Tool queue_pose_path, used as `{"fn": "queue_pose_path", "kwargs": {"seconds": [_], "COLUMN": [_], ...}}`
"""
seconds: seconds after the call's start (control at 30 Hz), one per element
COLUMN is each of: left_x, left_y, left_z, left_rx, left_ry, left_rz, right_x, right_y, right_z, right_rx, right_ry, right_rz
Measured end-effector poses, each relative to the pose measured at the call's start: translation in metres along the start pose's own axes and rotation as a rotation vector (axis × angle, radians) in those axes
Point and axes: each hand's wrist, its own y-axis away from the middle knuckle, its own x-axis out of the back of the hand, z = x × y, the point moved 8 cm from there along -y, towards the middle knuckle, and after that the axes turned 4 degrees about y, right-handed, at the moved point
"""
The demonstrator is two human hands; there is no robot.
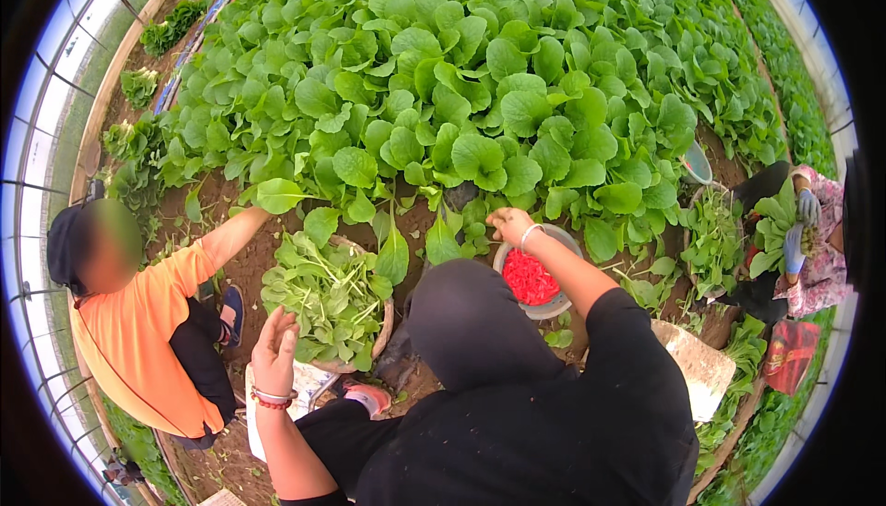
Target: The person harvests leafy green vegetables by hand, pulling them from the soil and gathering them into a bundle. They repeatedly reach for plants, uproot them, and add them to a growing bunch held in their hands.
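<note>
My left hand is raised beside a round basket of picked leafy greens, its fingers apart and nothing in them. My right hand reaches forward over the far rim of a pale bowl, at the edge of the growing greens. Its fingers are bent together; whether something small is between them cannot be made out. A heap of red strips or ties fills the bowl. My dark-clothed knee rises between the basket and the bowl.
A person in orange crouches at left, one arm reaching into the greens. At right, a gloved person holds a bunch of leaves beside another basket. A whitish board lies near my right elbow. Bundled greens line the far left.
</note>
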Motion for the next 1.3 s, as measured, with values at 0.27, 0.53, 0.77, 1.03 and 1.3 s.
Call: {"fn": "queue_pose_path", "kwargs": {"seconds": [0.27, 0.53, 0.77, 1.03, 1.3], "left_x": [-0.013, -0.013, -0.023, -0.019, -0.022], "left_y": [0.02, 0.028, 0.034, 0.032, 0.026], "left_z": [0.028, 0.018, 0.035, 0.026, 0.019], "left_rx": [-0.189, -0.103, -0.179, -0.115, -0.085], "left_ry": [-0.711, -0.683, -0.667, -0.66, -0.621], "left_rz": [-0.116, -0.197, -0.267, -0.284, -0.307], "right_x": [-0.045, -0.059, 0.011, -0.016, 0.005], "right_y": [-0.155, -0.151, -0.092, -0.124, -0.124], "right_z": [0.081, 0.099, 0.091, 0.134, 0.099], "right_rx": [-0.172, -0.177, -0.254, -0.287, -0.042], "right_ry": [1.036, 0.817, 1.104, 0.757, 0.838], "right_rz": [0.02, -0.24, -0.069, 0.017, 0.455]}}
